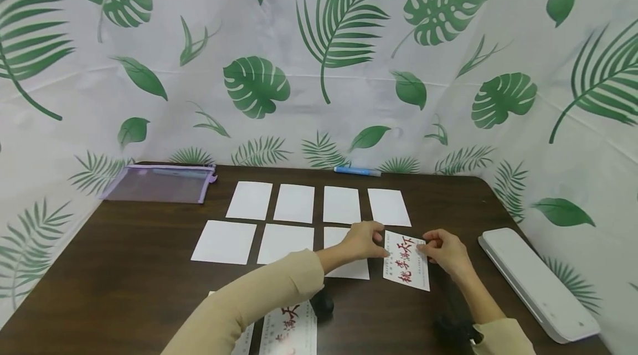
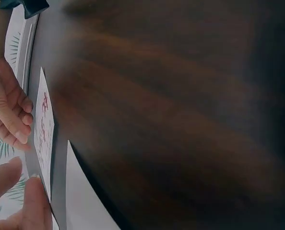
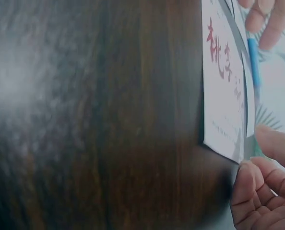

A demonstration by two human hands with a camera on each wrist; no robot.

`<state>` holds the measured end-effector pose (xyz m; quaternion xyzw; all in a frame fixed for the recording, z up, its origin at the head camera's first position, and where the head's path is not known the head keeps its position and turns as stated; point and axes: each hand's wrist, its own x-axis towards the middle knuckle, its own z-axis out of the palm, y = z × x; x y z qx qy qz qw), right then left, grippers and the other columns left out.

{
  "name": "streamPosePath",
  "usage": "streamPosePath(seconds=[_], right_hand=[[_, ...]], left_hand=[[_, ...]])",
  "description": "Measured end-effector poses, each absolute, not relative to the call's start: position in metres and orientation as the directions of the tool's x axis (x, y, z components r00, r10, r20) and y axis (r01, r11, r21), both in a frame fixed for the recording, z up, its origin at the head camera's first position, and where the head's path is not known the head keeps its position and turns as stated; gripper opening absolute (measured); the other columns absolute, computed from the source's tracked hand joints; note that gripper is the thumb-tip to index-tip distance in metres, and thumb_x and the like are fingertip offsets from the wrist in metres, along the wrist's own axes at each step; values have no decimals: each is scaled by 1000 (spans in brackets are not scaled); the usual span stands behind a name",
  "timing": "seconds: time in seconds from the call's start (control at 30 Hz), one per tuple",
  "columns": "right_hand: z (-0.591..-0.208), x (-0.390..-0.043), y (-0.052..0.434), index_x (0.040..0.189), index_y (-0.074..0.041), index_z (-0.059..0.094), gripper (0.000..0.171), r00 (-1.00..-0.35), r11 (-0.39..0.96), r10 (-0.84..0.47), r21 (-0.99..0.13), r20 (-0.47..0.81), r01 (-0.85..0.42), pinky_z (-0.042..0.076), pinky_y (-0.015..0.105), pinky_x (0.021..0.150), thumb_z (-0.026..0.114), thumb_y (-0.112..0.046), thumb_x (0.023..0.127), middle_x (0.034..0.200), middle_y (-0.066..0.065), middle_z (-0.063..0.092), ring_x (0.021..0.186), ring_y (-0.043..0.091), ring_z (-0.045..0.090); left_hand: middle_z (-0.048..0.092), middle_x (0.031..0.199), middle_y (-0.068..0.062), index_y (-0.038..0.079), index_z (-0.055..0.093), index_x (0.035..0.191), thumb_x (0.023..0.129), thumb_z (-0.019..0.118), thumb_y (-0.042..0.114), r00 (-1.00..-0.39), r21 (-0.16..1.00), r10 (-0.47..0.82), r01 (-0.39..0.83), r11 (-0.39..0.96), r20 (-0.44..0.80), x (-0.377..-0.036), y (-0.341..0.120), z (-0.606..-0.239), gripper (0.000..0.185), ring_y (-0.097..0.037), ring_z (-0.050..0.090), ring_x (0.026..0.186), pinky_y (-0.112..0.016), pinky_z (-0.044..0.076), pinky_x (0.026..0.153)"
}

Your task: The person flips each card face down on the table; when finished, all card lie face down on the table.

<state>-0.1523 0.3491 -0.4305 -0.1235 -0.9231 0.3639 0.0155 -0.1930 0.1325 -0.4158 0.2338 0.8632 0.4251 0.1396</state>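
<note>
A white card with red brush-style characters (image 1: 406,260) lies on the table at the right of the rows, its red print facing up. My left hand (image 1: 365,240) is at its left edge, thumb and fingers apart. In the left wrist view, fingers of that hand (image 2: 29,206) come close to the card's near corner. On the other side, my right hand (image 1: 446,250) has its fingertips at the right edge. In the right wrist view, one right fingertip meets the corner of the printed card (image 3: 224,81), with the thumb spread away from it.
Several blank white cards (image 1: 249,200) lie in two rows. More printed cards (image 1: 288,327) lie near the front, partly under my left sleeve. A purple mesh pouch (image 1: 159,184) and a blue marker (image 1: 356,171) lie at the back. A long white case (image 1: 538,283) stands at right.
</note>
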Motion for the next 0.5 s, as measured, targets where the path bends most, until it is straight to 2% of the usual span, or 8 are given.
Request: streamPosePath(seconds=[0.13,0.33,0.5], right_hand=[[-432,-154,350,109,11,54,38,-974,731,215,-650,-70,208,53,29,58,71,-8,81,82,14,56,69,19,54],[-435,-155,347,108,8,54,37,-976,764,205,-613,-68,203,49,27,55,72,-7,80,80,10,53,66,18,51],[-433,-157,351,107,9,53,36,-978,777,201,-598,-63,198,48,28,54,71,-6,80,80,12,52,65,19,51]], left_hand=[[67,86,-4,0,57,125,69,82,13,-845,746,535,342,572,-23,-197,143,-421,62,-9,52,69,-15,42,58],[64,73,2,0,58,124,68,83,12,-854,669,519,365,647,-36,-197,152,-425,62,-6,49,57,-15,38,53],[59,66,7,3,58,124,69,84,15,-857,611,514,390,689,-33,-197,158,-426,62,-4,46,55,-15,36,51]])
